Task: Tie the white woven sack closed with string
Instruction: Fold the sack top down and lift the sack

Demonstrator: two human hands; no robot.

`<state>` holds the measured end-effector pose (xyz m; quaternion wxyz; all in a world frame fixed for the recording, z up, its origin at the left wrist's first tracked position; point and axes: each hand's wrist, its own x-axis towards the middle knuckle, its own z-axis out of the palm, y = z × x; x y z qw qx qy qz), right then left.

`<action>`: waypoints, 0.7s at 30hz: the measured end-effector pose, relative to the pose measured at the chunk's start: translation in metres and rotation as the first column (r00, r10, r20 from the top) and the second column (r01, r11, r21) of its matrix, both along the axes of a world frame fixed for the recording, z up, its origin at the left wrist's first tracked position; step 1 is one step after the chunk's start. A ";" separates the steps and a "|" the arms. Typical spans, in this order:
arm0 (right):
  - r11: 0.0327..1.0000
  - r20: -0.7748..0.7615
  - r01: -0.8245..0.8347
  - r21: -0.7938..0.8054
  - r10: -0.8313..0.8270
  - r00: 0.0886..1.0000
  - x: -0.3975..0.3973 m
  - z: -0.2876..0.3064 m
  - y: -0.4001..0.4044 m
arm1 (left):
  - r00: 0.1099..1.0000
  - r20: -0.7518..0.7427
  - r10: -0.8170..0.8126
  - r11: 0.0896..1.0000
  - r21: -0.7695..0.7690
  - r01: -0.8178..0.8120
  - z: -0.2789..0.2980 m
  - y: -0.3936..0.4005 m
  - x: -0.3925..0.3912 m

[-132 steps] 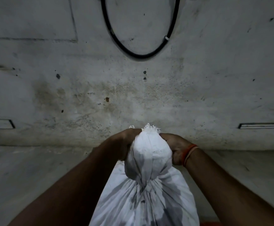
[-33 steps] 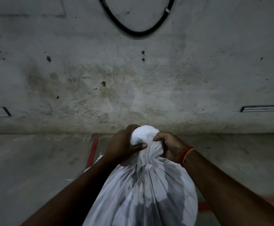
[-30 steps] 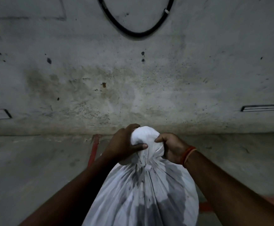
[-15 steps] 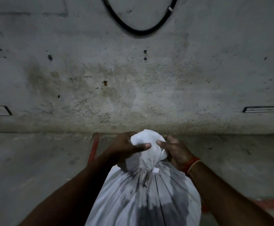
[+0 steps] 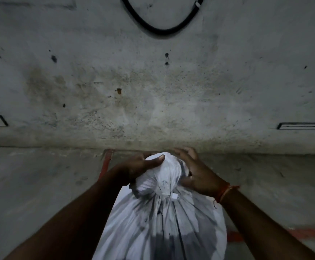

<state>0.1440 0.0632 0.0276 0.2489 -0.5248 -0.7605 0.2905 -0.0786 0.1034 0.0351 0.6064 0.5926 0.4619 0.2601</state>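
The white woven sack (image 5: 160, 226) stands upright at the bottom centre, its body full. Its gathered top forms a rounded bunch (image 5: 164, 175) above a pinched neck. A thin white string (image 5: 168, 195) circles that neck, with a small knot on the near side. My left hand (image 5: 141, 167) grips the bunch from the left, thumb laid over its top. My right hand (image 5: 196, 171) sits against the bunch's right side with fingers spread and lifted off it. A red thread band is on my right wrist.
A stained concrete wall (image 5: 152, 91) rises just beyond the sack, with a black cable loop (image 5: 162, 31) hanging on it. Red painted lines (image 5: 106, 164) mark the grey floor at the left and lower right of the sack.
My right hand has let go of the sack's top and spread its fingers. The left hand keeps its grip. The tied string has come into view at the neck.
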 end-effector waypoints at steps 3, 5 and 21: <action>0.980 0.246 -0.194 0.036 0.180 0.953 -0.008 -0.012 0.003 | 0.999 0.044 -0.022 0.992 -0.123 0.027 0.004 0.000 0.009; 0.987 0.273 -0.143 0.071 0.119 0.955 -0.012 -0.026 0.010 | 0.998 0.051 -0.042 0.972 -0.228 0.053 0.002 -0.003 0.011; 0.941 0.132 0.139 -0.308 -0.103 0.986 -0.019 -0.056 0.038 | 0.821 -0.551 0.147 0.820 0.533 0.211 -0.062 -0.037 0.001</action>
